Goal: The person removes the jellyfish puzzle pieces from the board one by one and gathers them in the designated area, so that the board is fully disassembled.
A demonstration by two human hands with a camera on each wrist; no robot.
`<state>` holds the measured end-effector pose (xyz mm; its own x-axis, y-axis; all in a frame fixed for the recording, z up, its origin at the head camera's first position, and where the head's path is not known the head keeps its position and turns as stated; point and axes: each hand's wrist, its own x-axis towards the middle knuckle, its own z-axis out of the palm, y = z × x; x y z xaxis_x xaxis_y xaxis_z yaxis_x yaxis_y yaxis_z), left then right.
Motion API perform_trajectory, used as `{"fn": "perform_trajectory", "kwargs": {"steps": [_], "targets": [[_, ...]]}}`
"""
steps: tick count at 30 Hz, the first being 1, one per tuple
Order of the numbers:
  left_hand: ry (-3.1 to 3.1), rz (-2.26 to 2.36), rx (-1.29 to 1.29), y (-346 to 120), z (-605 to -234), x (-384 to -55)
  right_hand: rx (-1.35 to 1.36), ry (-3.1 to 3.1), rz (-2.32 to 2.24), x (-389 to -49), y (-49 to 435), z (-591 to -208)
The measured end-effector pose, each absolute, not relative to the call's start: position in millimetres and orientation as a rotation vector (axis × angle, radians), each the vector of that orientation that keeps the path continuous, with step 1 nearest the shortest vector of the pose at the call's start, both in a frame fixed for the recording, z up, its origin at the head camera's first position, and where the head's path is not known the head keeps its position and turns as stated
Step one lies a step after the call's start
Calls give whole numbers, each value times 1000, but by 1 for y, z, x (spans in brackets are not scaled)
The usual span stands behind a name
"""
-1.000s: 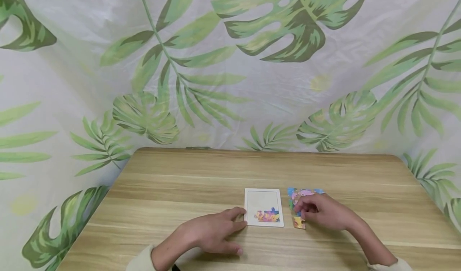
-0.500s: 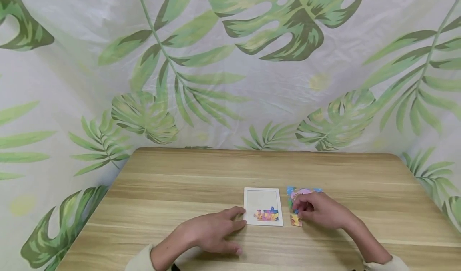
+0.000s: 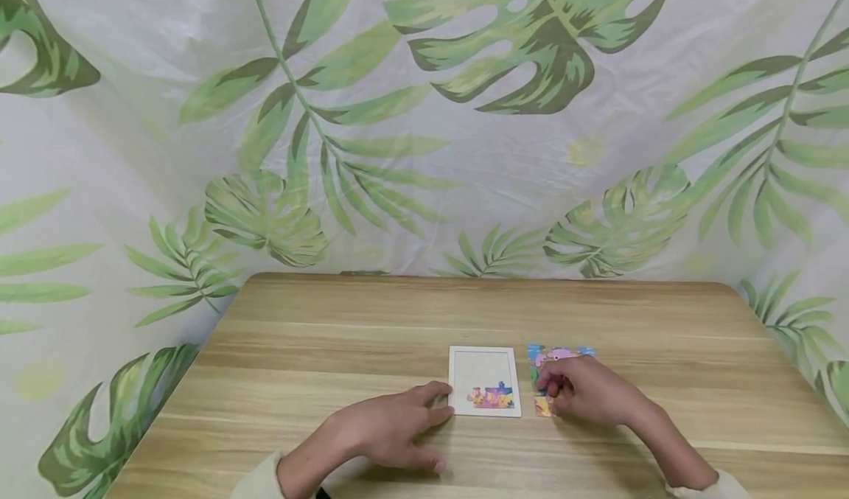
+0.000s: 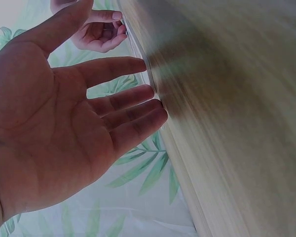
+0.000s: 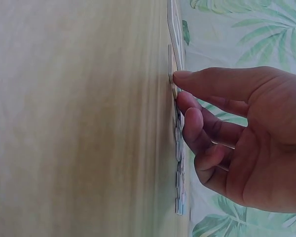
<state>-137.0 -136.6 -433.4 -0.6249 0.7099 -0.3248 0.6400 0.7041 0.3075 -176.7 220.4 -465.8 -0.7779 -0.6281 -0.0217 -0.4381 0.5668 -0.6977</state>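
Note:
A white puzzle tray (image 3: 460,366) lies flat on the table, with a few joined pink, yellow and blue puzzle pieces (image 3: 494,397) in its lower right. My left hand (image 3: 401,427) rests at the tray's left edge, fingers straight and touching it; the left wrist view shows its palm (image 4: 54,128) bare. To the right of the tray, my right hand (image 3: 597,392) is over a cluster of colourful puzzle pieces (image 3: 557,354), partly hiding them. Its thumb and index finger pinch at a yellow puzzle piece (image 3: 542,406) at the cluster's near end. The other fingers curl inward.
The wood-grain table (image 3: 345,337) carries the tray and the loose pieces near its middle. Behind it hangs a pale cloth (image 3: 398,152) printed with green leaves. In the right wrist view, pieces (image 5: 178,143) lie in a low row along the tabletop.
The yellow piece has shifted slightly left, and the right thumb has moved a little toward the near side over it. The left hand and tray stay in place.

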Motion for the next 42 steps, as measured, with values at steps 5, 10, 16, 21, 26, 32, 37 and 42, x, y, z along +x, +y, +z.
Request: {"fn": "perform_trajectory", "kwargs": {"steps": [5,10,16,21,26,32,37,42], "targets": [[2482,236,1058,-137,-434,-137,-886,2532,-1013,-177,221,-464],[2484,230,1054,-137,-434,-137,-860,2575,-977,-178,216,-456],[2477,231,1045,-137,-434,-137,-898,2569,-974,-183,202,-446],[2483,226,1050,-137,-435,-137,-915,2559,-965,-188,190,-442],[2484,229,1056,-136,-434,-137,-883,2517,-995,-191,177,-444],[2505,209,1066,-135,-434,-136,-857,2488,-977,-192,158,-448],[2508,208,1076,-133,-434,-135,-872,2503,-930,-191,147,-452],[2517,210,1062,-134,-436,-133,-924,2523,-889,-189,141,-456]]}}
